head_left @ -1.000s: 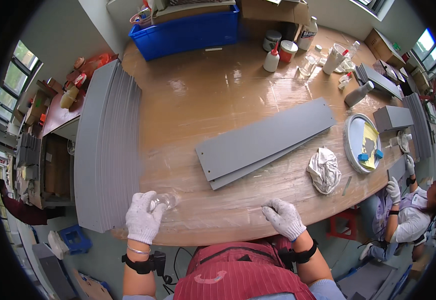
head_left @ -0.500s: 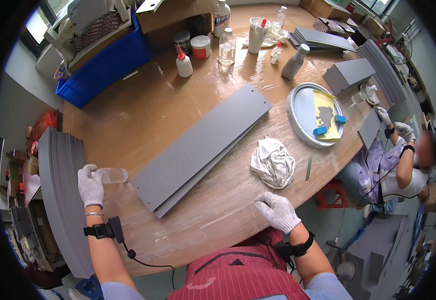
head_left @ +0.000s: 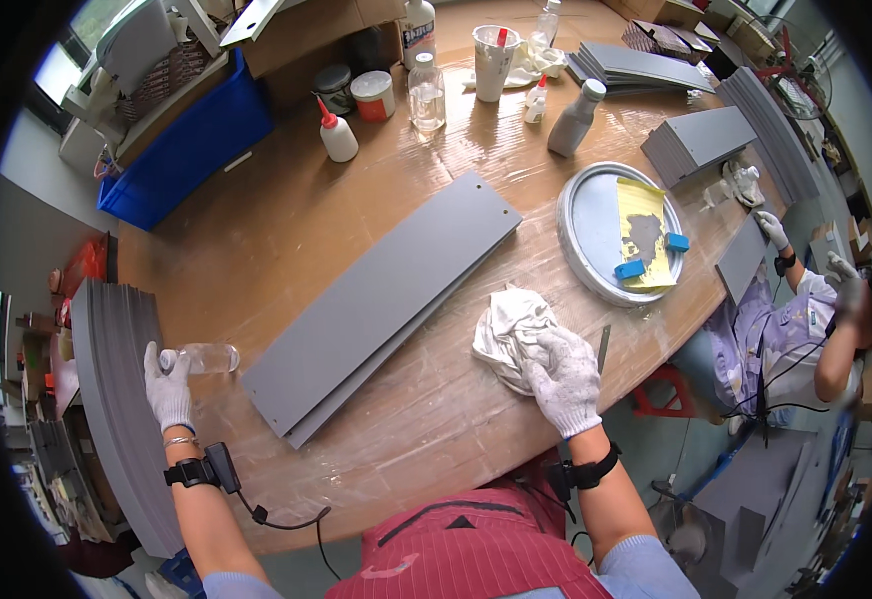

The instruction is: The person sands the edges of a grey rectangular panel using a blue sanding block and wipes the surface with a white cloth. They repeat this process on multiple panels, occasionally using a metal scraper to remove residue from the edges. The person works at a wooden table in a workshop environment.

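Note:
My left hand (head_left: 168, 391), in a white knit glove, has its thumb and fingers apart on either side of the cap of a clear bottle (head_left: 211, 358) lying on its side. The cap shows between the fingers. My gloved right hand (head_left: 566, 384) lies over the right edge of a crumpled white cloth (head_left: 506, 337), fingers spread and slightly bent, touching it. Between my hands two long grey panels (head_left: 386, 304) lie one on the other, slanted away to the right, with small holes at the upper one's ends.
A tall stack of grey panels (head_left: 121, 399) stands at the left. A round lid (head_left: 578, 255) bears a yellow sheet and blue blocks. Squeeze bottles (head_left: 338, 140), tins (head_left: 372, 97) and a cup (head_left: 493, 65) stand farther back. Another person (head_left: 766, 319) sits at the right.
My right hand has moved forward from the table's near edge onto the white cloth. My left fingers have spread, uncovering the bottle's cap. The view has shifted slightly.

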`<state>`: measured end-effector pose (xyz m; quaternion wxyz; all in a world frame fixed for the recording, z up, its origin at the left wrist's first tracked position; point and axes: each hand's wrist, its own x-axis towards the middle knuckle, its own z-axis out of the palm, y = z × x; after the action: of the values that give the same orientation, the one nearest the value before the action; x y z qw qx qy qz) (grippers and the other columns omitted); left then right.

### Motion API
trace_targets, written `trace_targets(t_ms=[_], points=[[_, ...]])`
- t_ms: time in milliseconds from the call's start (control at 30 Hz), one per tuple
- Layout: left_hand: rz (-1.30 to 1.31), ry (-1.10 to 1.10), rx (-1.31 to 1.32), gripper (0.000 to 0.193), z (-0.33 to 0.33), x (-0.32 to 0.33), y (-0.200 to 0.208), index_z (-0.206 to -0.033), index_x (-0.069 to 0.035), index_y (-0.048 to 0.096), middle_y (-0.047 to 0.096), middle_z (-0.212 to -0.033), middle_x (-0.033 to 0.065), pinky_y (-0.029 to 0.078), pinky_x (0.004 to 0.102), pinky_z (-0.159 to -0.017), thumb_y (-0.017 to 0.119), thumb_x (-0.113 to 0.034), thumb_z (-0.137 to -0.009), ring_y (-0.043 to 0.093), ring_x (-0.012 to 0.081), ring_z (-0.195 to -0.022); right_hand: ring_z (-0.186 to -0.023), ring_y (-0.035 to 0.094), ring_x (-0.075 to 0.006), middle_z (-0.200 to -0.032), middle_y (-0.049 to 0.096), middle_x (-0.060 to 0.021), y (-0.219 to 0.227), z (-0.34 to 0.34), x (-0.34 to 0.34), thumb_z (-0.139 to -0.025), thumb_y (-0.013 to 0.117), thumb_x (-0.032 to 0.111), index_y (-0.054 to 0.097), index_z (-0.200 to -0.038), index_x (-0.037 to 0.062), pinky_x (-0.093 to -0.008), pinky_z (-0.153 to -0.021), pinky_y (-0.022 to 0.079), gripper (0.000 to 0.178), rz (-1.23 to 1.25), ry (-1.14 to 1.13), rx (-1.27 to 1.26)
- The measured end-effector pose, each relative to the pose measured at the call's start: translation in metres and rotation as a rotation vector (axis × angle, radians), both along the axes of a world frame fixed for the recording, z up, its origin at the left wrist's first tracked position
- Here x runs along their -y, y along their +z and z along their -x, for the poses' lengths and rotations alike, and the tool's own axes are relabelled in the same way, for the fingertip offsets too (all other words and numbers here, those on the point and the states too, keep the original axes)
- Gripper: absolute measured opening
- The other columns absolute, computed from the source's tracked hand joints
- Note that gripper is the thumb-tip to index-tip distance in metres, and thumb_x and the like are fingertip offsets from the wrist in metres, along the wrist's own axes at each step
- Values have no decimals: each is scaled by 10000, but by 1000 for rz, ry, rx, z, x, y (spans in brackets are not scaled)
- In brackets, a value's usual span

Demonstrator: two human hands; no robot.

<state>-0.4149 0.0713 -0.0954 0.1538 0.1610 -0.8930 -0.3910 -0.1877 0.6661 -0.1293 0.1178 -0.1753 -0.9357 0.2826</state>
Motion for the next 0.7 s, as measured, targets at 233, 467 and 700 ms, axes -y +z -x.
trace_targets(t_ms=[233, 467, 700], points=[[307, -127, 202, 756, -87, -90, 4, -1525, -52, 514, 554, -1470, 161, 472, 384, -1121, 823, -100, -836, 551, 276, -1360, -1332, 549, -409, -1467, 564, -211, -19, 62, 17, -778, 864, 315, 678, -1353, 253, -507, -1077, 465, 607, -268, 230, 200], [717, -510, 364, 1121, -87, -182, -14, -1595, -91, 420, 348, -1656, 264, 242, 546, -1270, 929, -442, -661, 274, 447, -1559, -1161, 670, -331, -1310, 674, -173, -28, 132, 12, -893, 755, -10, 731, -1228, 56, -398, -1013, 550, 342, 328, -87, -445], [916, -737, 628, 1315, -76, -248, -38, -1657, -143, 269, 104, -1717, 305, 82, 724, -1234, 935, -510, -584, 102, 569, -1560, -1091, 680, -345, -1345, 621, -143, -25, 182, 126, -857, 697, 194, 700, -1212, 205, -485, -829, 592, 355, -121, 729, -53]])
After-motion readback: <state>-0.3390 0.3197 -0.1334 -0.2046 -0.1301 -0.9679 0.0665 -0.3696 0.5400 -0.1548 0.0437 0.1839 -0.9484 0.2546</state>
